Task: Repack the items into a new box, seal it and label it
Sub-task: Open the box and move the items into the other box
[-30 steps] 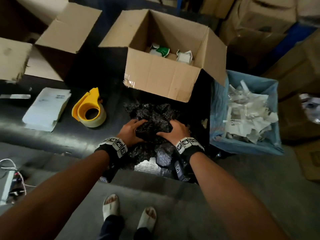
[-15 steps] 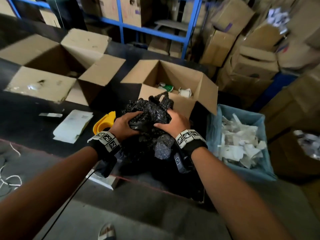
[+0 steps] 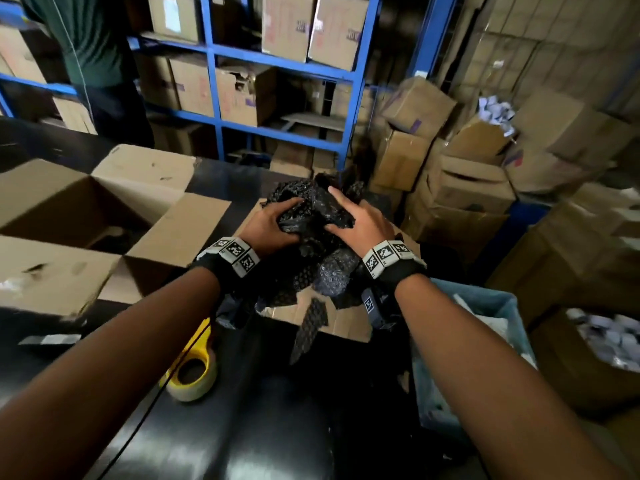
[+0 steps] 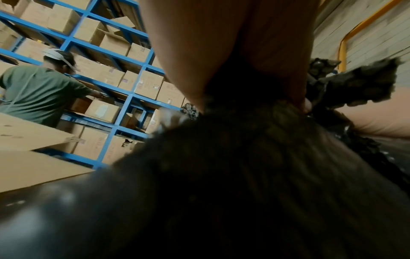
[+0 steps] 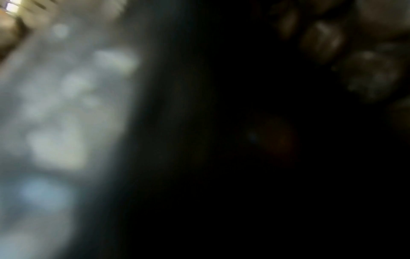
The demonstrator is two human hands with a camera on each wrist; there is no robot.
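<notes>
A crumpled bundle of black bubble wrap (image 3: 313, 233) hangs in the air above the open cardboard box (image 3: 311, 315) on the black table. My left hand (image 3: 273, 221) grips its left side with curled fingers. On its right side, my right hand (image 3: 356, 220) grips it, index finger stretched along the top. The bundle hides the box's inside. In the left wrist view my left hand (image 4: 233, 57) presses into the dark wrap (image 4: 244, 166). The right wrist view is dark and blurred.
A larger open cardboard box (image 3: 79, 216) stands at the left. A yellow tape dispenser (image 3: 192, 368) lies near my left forearm. A blue bin (image 3: 485, 341) with white paper scraps sits at the right. A person in green (image 3: 93, 53) stands by the blue shelving (image 3: 277, 64).
Both hands have lifted the black bubble wrap off the table and carried it forward over the open box. The head view has tilted up toward the shelves.
</notes>
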